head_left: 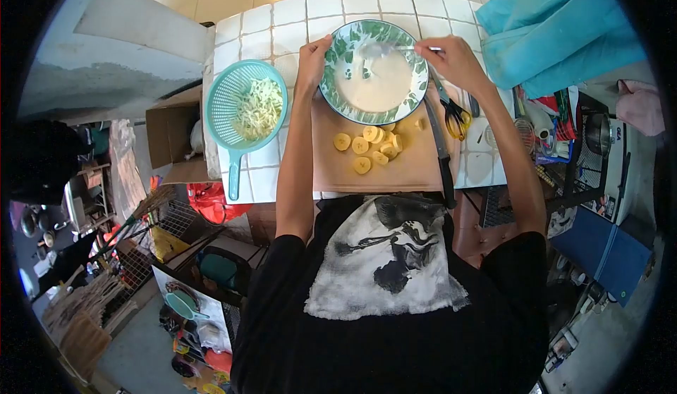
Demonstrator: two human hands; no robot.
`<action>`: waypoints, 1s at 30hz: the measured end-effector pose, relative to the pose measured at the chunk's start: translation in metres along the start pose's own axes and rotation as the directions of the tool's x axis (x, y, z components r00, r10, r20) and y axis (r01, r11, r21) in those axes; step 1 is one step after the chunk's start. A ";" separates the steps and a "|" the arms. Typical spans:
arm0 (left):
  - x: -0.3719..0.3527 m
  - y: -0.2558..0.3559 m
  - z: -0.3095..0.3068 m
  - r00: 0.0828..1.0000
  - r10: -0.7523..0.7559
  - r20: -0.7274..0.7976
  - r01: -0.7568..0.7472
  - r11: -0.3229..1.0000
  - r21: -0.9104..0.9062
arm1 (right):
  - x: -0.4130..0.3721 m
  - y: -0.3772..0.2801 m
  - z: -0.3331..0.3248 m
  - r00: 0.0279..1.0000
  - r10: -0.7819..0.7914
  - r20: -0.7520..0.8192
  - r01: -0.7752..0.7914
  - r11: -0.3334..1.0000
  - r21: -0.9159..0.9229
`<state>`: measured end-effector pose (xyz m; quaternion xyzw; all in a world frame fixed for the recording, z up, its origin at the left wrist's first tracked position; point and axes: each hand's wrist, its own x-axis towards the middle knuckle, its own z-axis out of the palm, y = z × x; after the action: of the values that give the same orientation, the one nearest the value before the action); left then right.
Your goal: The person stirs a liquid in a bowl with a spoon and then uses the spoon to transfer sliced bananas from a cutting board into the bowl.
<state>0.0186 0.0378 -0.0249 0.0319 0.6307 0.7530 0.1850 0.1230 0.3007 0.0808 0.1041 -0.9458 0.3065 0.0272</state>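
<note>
My left hand (pixel 314 63) grips the left rim of a green-and-white enamel plate (pixel 416 91), fingers closed on it. Pale, creamy batter (pixel 374 84) covers the plate's middle. In my right hand (pixel 451 61) is the handle of a metal spoon (pixel 402 47), whose bowl end sits in the upper part of the batter. The plate overlaps the far edge of a brown cutting board (pixel 331 168). Several round yellow slices (pixel 369 134) lie on the board just below the plate. A knife with a black handle (pixel 446 172) rests along the board's right side.
At the left of the tiled table (pixel 254 175), a turquoise colander (pixel 235 153) holds shredded pale vegetable (pixel 259 108). Scissors with yellow-and-black handles (pixel 457 119) lie right of the knife. A turquoise cloth (pixel 557 34) covers the far right corner. An open cardboard box (pixel 166 137) stands left of the table.
</note>
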 end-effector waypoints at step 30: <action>-0.004 0.005 0.004 0.999 -0.010 -0.032 0.012 0.998 0.064 | -0.012 0.020 0.029 0.878 0.126 0.462 -0.316 0.877 0.362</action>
<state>0.0221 0.0395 -0.0188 0.0225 0.6574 0.7318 0.1782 0.1309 0.3019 0.0440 0.0602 -0.8439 0.4767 -0.2387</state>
